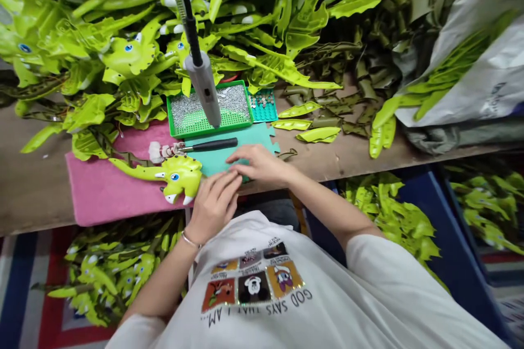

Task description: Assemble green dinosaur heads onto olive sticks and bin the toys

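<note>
My left hand (213, 203), with a bracelet at the wrist, is at the table's front edge, its fingers bent and close together. Right beside it, a lime-green horned dinosaur head (180, 177) with a blue eye rests on a pink cloth (98, 191); I cannot tell whether the hand grips it. My right hand (260, 163) curls over the teal foam mat (257, 135), its fingertips meeting those of the left. Whatever lies between the fingers is hidden. Behind them a black-handled tool (215, 145) lies across the mat. A grey electric screwdriver (206, 92) hangs above.
A green tray (171, 120) of small metal screws stands behind the mat, beside a teal tray (268, 112) with small round parts. Green dinosaur shells (131, 57) are heaped at the back. Olive pieces (368, 65) and a white bag (470, 49) are at right. Bins of green parts (385, 212) stand below.
</note>
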The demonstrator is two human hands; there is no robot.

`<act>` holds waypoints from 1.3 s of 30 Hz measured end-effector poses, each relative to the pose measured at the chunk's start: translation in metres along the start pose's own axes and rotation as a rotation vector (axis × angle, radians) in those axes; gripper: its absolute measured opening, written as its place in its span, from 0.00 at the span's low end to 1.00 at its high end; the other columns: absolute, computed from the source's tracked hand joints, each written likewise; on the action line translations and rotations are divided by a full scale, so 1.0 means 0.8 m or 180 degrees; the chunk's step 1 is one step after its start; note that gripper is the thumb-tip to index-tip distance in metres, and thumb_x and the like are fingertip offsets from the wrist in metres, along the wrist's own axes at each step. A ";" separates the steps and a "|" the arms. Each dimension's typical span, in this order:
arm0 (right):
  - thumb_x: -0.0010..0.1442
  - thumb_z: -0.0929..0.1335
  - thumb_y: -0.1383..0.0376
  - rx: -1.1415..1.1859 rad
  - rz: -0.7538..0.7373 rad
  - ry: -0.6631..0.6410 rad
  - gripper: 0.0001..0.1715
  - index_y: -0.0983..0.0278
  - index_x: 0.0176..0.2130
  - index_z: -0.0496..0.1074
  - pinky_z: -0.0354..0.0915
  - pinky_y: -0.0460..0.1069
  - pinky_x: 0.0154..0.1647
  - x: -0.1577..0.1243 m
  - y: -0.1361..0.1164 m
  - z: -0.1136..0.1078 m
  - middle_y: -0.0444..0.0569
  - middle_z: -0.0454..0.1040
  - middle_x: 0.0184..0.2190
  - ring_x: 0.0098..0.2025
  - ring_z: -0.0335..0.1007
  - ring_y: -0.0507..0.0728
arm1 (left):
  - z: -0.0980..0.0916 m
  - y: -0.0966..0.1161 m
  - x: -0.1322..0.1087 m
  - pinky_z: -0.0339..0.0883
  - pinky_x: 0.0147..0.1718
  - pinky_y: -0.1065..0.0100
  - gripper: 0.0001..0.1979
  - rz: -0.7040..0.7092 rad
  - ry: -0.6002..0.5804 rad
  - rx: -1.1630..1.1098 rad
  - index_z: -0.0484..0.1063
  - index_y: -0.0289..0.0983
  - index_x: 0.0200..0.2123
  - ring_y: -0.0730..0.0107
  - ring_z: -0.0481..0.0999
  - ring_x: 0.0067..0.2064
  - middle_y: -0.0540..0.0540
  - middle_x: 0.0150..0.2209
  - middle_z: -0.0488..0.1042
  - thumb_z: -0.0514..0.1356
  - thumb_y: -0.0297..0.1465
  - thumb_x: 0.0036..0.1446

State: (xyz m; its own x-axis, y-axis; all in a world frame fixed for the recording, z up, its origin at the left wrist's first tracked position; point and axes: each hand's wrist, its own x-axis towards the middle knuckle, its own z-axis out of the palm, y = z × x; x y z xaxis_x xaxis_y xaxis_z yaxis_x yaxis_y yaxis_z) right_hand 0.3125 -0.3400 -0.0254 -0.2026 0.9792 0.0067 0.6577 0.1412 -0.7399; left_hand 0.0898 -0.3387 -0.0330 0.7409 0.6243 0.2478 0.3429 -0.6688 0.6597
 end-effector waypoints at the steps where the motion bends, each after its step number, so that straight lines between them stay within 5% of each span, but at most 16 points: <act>1: 0.63 0.66 0.66 -0.0107 0.0019 0.0378 0.13 0.63 0.44 0.79 0.67 0.51 0.48 -0.013 0.016 -0.013 0.50 0.82 0.43 0.45 0.76 0.57 | -0.003 -0.007 0.013 0.67 0.57 0.48 0.20 0.0237 -0.0156 0.0543 0.73 0.37 0.56 0.50 0.76 0.56 0.36 0.54 0.78 0.59 0.27 0.61; 5: 0.54 0.65 0.75 -0.1585 0.0763 0.1130 0.17 0.66 0.42 0.77 0.64 0.58 0.47 -0.080 0.092 -0.069 0.58 0.80 0.39 0.44 0.72 0.64 | -0.007 -0.023 0.046 0.67 0.50 0.52 0.22 0.0601 -0.0908 0.1720 0.66 0.31 0.61 0.53 0.76 0.48 0.35 0.48 0.78 0.56 0.26 0.65; 9: 0.53 0.65 0.76 -0.2482 0.1186 0.0979 0.20 0.67 0.45 0.76 0.61 0.60 0.47 -0.132 0.142 -0.096 0.60 0.79 0.38 0.45 0.68 0.67 | -0.006 -0.025 0.056 0.65 0.41 0.57 0.23 0.0529 -0.1360 0.2124 0.66 0.32 0.59 0.51 0.75 0.45 0.36 0.46 0.76 0.61 0.33 0.63; 13: 0.55 0.65 0.73 -0.2491 0.0998 0.0969 0.20 0.65 0.47 0.76 0.62 0.63 0.49 -0.148 0.152 -0.111 0.59 0.77 0.42 0.48 0.68 0.67 | -0.008 -0.029 0.063 0.63 0.39 0.60 0.13 0.0434 -0.1515 0.2180 0.69 0.36 0.49 0.53 0.75 0.44 0.39 0.42 0.75 0.63 0.34 0.63; 17: 0.55 0.67 0.65 -0.1621 0.0766 0.2078 0.24 0.63 0.52 0.74 0.69 0.62 0.50 -0.143 0.139 -0.120 0.57 0.75 0.46 0.49 0.72 0.66 | -0.017 -0.033 0.069 0.62 0.36 0.62 0.12 0.0482 -0.1346 0.2108 0.68 0.36 0.48 0.55 0.77 0.41 0.42 0.40 0.75 0.63 0.32 0.63; 20: 0.58 0.67 0.59 0.0080 0.0952 0.2331 0.22 0.61 0.51 0.72 0.75 0.56 0.38 -0.126 0.115 -0.089 0.52 0.77 0.39 0.38 0.76 0.60 | -0.025 -0.030 0.070 0.62 0.36 0.63 0.16 0.0560 -0.1065 0.2043 0.67 0.35 0.51 0.57 0.78 0.39 0.41 0.40 0.76 0.63 0.35 0.63; 24: 0.54 0.72 0.51 0.2310 0.1604 0.0779 0.20 0.62 0.40 0.73 0.72 0.50 0.21 -0.090 0.061 -0.012 0.47 0.77 0.28 0.25 0.76 0.56 | -0.023 -0.023 0.066 0.62 0.35 0.64 0.29 0.0625 -0.0971 0.1858 0.66 0.35 0.56 0.59 0.78 0.37 0.42 0.40 0.76 0.64 0.48 0.60; 28: 0.50 0.75 0.52 0.2793 0.1509 -0.0035 0.19 0.63 0.36 0.78 0.75 0.50 0.26 -0.067 0.021 0.024 0.48 0.80 0.29 0.28 0.77 0.56 | -0.015 -0.020 0.061 0.60 0.33 0.65 0.21 0.0489 -0.1276 0.1913 0.70 0.37 0.48 0.61 0.78 0.36 0.45 0.38 0.76 0.66 0.45 0.60; 32: 0.42 0.79 0.49 0.3347 0.1063 0.0065 0.31 0.63 0.42 0.79 0.77 0.57 0.46 -0.075 0.023 0.015 0.53 0.82 0.41 0.43 0.81 0.62 | -0.017 -0.021 0.061 0.59 0.32 0.64 0.14 0.0342 -0.1325 0.2000 0.69 0.38 0.41 0.60 0.78 0.38 0.46 0.37 0.76 0.69 0.36 0.57; 35: 0.35 0.82 0.52 0.3436 0.0994 0.0291 0.44 0.61 0.51 0.75 0.75 0.59 0.52 -0.091 0.028 0.022 0.54 0.81 0.47 0.47 0.80 0.64 | -0.017 -0.020 0.065 0.58 0.32 0.64 0.15 0.0263 -0.1226 0.1971 0.69 0.38 0.41 0.59 0.78 0.39 0.46 0.36 0.76 0.70 0.36 0.56; 39: 0.43 0.80 0.53 0.3086 0.1251 0.1173 0.36 0.59 0.49 0.71 0.77 0.57 0.48 -0.099 0.027 0.061 0.51 0.81 0.44 0.40 0.82 0.59 | -0.016 -0.017 0.072 0.58 0.33 0.64 0.16 0.0198 -0.1242 0.1920 0.69 0.38 0.42 0.60 0.78 0.40 0.46 0.38 0.77 0.70 0.37 0.57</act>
State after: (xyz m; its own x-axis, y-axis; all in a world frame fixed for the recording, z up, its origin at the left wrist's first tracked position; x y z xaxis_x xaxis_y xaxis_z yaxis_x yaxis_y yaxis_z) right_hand 0.3072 -0.4215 -0.0747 0.2298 0.9369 -0.2635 -0.2503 -0.2047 -0.9463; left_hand 0.1205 -0.2888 -0.0186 0.8831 0.4634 -0.0737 0.4691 -0.8752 0.1179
